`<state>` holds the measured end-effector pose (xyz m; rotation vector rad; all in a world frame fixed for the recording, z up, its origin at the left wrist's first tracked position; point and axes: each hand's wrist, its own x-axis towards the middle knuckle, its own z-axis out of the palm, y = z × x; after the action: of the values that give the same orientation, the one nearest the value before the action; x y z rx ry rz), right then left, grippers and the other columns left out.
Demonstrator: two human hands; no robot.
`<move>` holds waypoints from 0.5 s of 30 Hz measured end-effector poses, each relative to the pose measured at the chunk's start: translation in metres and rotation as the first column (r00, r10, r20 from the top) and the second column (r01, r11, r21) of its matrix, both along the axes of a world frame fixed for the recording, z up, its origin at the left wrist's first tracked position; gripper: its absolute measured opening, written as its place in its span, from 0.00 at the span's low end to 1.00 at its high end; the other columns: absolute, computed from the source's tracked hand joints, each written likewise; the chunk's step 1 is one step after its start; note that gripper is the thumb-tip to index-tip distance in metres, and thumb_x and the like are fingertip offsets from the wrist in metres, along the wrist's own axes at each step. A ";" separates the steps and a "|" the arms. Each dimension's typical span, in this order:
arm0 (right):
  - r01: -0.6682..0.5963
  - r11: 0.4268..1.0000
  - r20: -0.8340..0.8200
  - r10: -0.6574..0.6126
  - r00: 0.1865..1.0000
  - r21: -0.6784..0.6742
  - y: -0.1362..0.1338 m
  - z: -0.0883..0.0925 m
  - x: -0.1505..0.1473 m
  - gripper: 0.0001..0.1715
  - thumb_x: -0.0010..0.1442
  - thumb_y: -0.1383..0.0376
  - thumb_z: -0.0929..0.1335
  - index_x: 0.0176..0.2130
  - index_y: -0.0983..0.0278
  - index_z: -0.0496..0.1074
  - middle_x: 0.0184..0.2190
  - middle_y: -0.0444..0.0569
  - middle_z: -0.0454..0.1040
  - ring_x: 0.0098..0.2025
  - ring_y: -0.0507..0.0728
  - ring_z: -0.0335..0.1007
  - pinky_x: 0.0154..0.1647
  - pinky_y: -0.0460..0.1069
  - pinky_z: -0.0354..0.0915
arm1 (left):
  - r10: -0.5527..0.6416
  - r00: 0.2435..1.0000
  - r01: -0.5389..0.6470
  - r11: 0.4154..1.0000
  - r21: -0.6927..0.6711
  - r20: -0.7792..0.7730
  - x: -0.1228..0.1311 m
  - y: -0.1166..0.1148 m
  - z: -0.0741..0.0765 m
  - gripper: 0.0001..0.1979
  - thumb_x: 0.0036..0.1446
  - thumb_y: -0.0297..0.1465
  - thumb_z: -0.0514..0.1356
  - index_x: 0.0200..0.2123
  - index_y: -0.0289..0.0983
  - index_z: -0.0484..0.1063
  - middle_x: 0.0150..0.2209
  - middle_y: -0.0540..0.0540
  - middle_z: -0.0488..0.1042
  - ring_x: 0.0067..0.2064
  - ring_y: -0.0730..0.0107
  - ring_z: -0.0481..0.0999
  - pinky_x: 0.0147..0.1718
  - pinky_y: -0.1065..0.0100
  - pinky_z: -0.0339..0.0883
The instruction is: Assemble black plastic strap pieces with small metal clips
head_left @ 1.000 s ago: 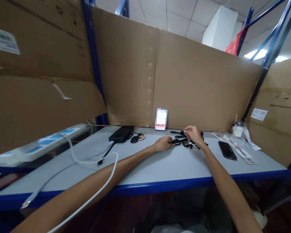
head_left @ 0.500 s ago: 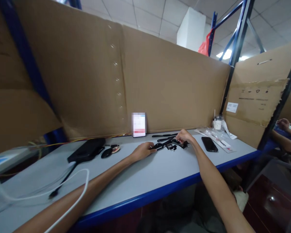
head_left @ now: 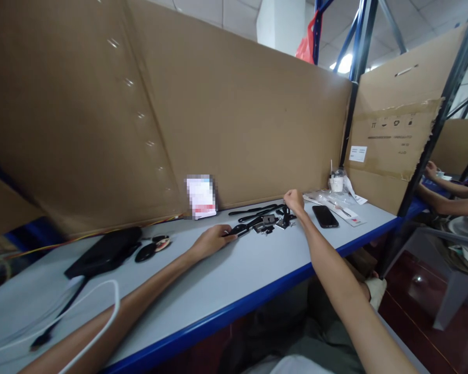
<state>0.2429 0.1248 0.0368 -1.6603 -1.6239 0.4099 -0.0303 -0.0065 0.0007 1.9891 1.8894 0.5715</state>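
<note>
My left hand (head_left: 212, 240) is closed on the near end of a long black strap-like item (head_left: 239, 229), low over the table. The item looks like a watch with its band, but its kind is not certain. My right hand (head_left: 294, 201) is closed with bent fingers above the small parts. A dark narrow piece (head_left: 286, 214) shows just under its fingers; whether it is gripped cannot be made out. Between my hands lies a cluster of small black and grey parts (head_left: 267, 222). Behind them is a thin black strap (head_left: 249, 210).
A lit screen (head_left: 202, 197) leans on the cardboard wall (head_left: 234, 114). To the right lie a black phone (head_left: 325, 216) and plastic packaging (head_left: 331, 200) beside a cup (head_left: 336, 183). A black case (head_left: 105, 252), dark round items (head_left: 145, 252) and a white cable (head_left: 115, 296) occupy the left.
The view has turned to the right, so the table things appear further left. My right hand has risen a little from the small parts, uncovering more of them. My left hand keeps its hold.
</note>
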 end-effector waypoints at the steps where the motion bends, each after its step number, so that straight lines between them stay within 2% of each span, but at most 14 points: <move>1: 0.023 1.000 0.044 -0.023 0.999 -0.004 0.001 -0.001 0.003 0.14 0.56 0.69 0.66 0.37 0.63 0.82 0.39 0.52 0.82 0.42 0.56 0.78 0.36 0.44 0.65 | 0.001 1.000 -0.001 1.000 0.000 -0.010 0.000 -0.001 0.000 0.19 0.52 0.50 0.58 0.31 0.40 0.73 0.23 0.50 0.72 0.30 0.64 0.70 0.28 0.67 0.53; 2: 0.027 0.999 0.080 -0.025 0.996 -0.025 0.001 -0.003 0.005 0.15 0.56 0.70 0.66 0.38 0.63 0.82 0.42 0.54 0.82 0.44 0.57 0.78 0.37 0.44 0.65 | 0.003 1.000 -0.003 1.000 0.001 -0.016 0.001 -0.001 0.000 0.18 0.53 0.49 0.58 0.32 0.39 0.73 0.23 0.50 0.72 0.29 0.64 0.71 0.27 0.67 0.53; 4: -0.016 0.996 0.116 0.027 0.993 -0.093 0.002 -0.007 0.006 0.14 0.57 0.70 0.66 0.38 0.65 0.82 0.41 0.56 0.82 0.43 0.57 0.79 0.37 0.44 0.65 | 0.019 1.000 -0.019 1.000 0.006 -0.015 0.003 -0.004 0.001 0.18 0.55 0.47 0.56 0.34 0.39 0.73 0.24 0.49 0.73 0.29 0.64 0.71 0.27 0.67 0.54; 9: -0.183 0.966 0.097 0.203 0.974 -0.185 -0.001 -0.012 -0.004 0.11 0.58 0.69 0.68 0.34 0.65 0.82 0.29 0.49 0.82 0.28 0.52 0.76 0.31 0.42 0.65 | 0.095 0.995 -0.096 0.995 0.028 0.021 0.009 -0.009 0.002 0.17 0.57 0.43 0.55 0.43 0.39 0.73 0.26 0.50 0.77 0.30 0.63 0.74 0.28 0.67 0.56; 11: -0.171 0.973 0.111 0.189 0.976 -0.156 -0.002 -0.012 -0.005 0.12 0.59 0.70 0.67 0.37 0.64 0.82 0.32 0.50 0.83 0.33 0.53 0.78 0.34 0.43 0.67 | 0.107 0.994 -0.106 0.993 0.057 -0.009 0.011 -0.010 0.002 0.16 0.58 0.40 0.55 0.44 0.39 0.73 0.28 0.49 0.79 0.33 0.62 0.76 0.30 0.66 0.58; 15: 0.022 0.999 0.231 -0.011 0.973 -0.043 -0.002 -0.008 0.007 0.16 0.63 0.68 0.66 0.46 0.64 0.81 0.48 0.60 0.81 0.50 0.60 0.78 0.44 0.48 0.68 | 0.125 0.985 -0.102 0.978 0.184 -0.116 0.013 -0.010 0.002 0.15 0.60 0.35 0.55 0.47 0.39 0.74 0.40 0.42 0.82 0.41 0.57 0.77 0.37 0.63 0.61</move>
<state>0.2499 0.1228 0.0286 -1.8086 -1.7786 0.2532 -0.0178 -0.0170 0.0024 2.0815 2.1063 0.6806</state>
